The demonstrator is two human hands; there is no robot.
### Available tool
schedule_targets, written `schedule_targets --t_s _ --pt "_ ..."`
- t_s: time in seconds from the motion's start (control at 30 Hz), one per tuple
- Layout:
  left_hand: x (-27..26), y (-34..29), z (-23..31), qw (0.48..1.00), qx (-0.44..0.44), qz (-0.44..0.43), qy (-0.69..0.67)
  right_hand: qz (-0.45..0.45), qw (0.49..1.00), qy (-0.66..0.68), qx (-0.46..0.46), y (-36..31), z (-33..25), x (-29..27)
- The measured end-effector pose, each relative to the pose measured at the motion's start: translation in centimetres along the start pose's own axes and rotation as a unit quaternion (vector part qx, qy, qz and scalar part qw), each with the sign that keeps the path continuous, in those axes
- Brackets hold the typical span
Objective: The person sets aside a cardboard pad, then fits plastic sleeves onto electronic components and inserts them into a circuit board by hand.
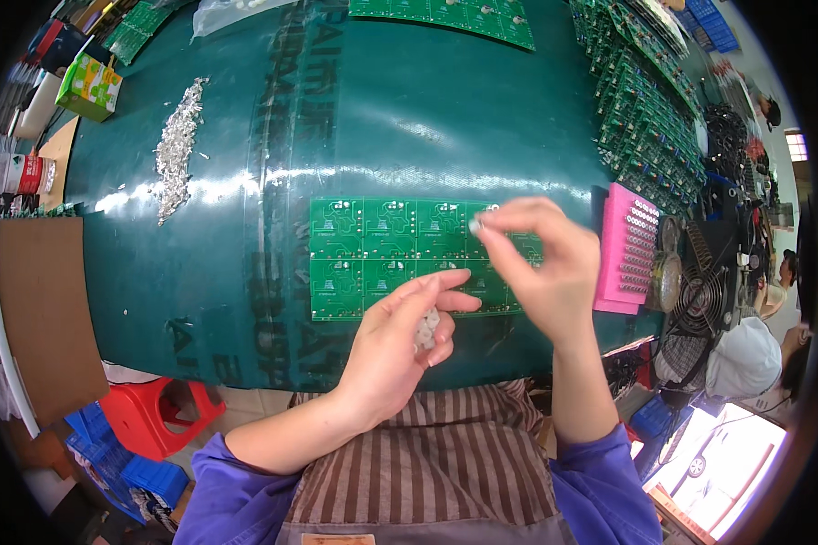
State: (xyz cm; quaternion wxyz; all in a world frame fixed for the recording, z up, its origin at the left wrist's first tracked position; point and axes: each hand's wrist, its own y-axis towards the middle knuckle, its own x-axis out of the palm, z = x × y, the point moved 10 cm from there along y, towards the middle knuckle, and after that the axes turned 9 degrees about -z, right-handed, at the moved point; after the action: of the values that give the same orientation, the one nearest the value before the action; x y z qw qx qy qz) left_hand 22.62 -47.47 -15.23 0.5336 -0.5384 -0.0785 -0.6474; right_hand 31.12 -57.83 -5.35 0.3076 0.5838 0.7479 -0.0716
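A green circuit board panel (338, 243), divided into several repeated sections, lies on the table in front of me. My right hand (553, 268) is over its right part, pinching a small white connector (475, 224) between thumb and fingertips. Below it, my left hand (384, 350) curls loosely around several more small white connectors (426, 329), its fingers reaching over the panel's near edge. Small white parts dot the upper part of the panel's sections. Both hands hide some of the panel's right half.
A pile of small shiny metal parts (178, 150) lies left on the green table mat (218, 263). Stacked populated boards (645, 118) fill the right side, near a pink foam block (616, 254). Another board (445, 14) lies at the far edge. A red stool (150, 422) stands lower left.
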Motion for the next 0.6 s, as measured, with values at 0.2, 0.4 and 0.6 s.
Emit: schedule_targets --t_s 0.2,0.4,0.6 --pt "-0.1 -0.1 -0.1 1.0 0.002 -0.012 0.013 -0.132 0.983 -0.059 0.11 2.8 2.3 2.8" --pt "-0.1 -0.1 -0.4 0.999 0.002 -0.017 0.032 -0.148 0.981 -0.063 0.111 3.2 2.2 3.3" --pt "0.1 -0.2 -0.4 0.999 0.006 -0.025 0.045 -0.133 0.984 -0.067 0.101 3.2 2.3 3.2"
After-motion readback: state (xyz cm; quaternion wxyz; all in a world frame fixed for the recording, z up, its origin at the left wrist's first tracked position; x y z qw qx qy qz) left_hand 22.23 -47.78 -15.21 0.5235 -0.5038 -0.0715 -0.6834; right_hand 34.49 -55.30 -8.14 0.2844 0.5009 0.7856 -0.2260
